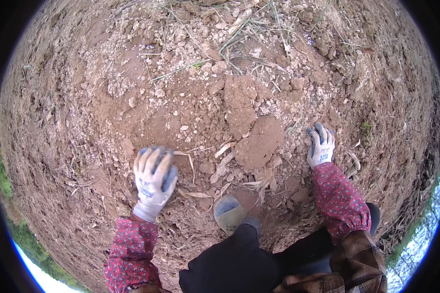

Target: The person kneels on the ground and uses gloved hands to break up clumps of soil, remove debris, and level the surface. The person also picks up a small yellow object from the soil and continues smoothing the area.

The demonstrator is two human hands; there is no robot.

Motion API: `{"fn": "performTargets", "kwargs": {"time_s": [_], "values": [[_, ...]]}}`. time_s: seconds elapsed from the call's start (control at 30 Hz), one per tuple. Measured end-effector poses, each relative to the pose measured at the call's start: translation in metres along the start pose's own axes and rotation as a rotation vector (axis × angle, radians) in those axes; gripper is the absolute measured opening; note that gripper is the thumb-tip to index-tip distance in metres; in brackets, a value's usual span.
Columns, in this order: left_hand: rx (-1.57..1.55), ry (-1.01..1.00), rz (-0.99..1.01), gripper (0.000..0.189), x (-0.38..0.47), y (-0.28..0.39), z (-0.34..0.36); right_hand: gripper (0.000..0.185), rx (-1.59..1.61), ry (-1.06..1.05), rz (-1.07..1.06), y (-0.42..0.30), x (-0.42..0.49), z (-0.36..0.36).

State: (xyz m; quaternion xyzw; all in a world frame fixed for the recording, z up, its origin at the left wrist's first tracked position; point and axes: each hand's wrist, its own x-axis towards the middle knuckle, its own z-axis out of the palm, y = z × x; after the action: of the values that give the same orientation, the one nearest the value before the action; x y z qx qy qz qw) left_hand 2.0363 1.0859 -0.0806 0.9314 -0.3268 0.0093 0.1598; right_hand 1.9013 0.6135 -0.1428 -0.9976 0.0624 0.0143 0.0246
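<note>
Both hands wear pale knit work gloves with dark blue-grey, soil-stained coating, below red floral sleeve covers. My left hand is over loose brown soil left of my shoe, fingers slightly apart, back of the hand up, with nothing visible in it. My right hand rests on or just above the ground at the right, its fingers slightly spread and nothing seen in it. Between the hands lie a large flat clod of earth and another clod above it. Dry husks lie beneath the clods. The palms are hidden.
A shoe stands on the soil between my arms, below the husks. Green grass stalks and straw lie across the crumbly ground at the top. Dry plant litter lines the far right edge, and green plants show at the lower left.
</note>
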Motion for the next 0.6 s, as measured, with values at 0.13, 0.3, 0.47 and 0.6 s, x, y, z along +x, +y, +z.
{"fn": "performTargets", "kwargs": {"time_s": [0.13, 0.3, 0.47, 0.6], "values": [[0.400, 0.115, -0.437, 0.060, 0.050, -0.098, -0.001, 0.044, 0.047, -0.005, 0.026, -0.008, 0.006, 0.001], [0.546, 0.138, -0.426, 0.061, 0.062, -0.130, 0.036, 0.043, 0.435, 0.096, 0.391, -0.009, 0.034, -0.007], [0.471, 0.117, -0.451, 0.058, 0.065, -0.128, 0.032, 0.077, 0.294, -0.064, 0.550, -0.068, 0.109, -0.016], [0.402, 0.102, -0.466, 0.062, 0.066, -0.127, 0.025, 0.074, 0.243, -0.290, 0.704, -0.151, 0.151, -0.028]]}}
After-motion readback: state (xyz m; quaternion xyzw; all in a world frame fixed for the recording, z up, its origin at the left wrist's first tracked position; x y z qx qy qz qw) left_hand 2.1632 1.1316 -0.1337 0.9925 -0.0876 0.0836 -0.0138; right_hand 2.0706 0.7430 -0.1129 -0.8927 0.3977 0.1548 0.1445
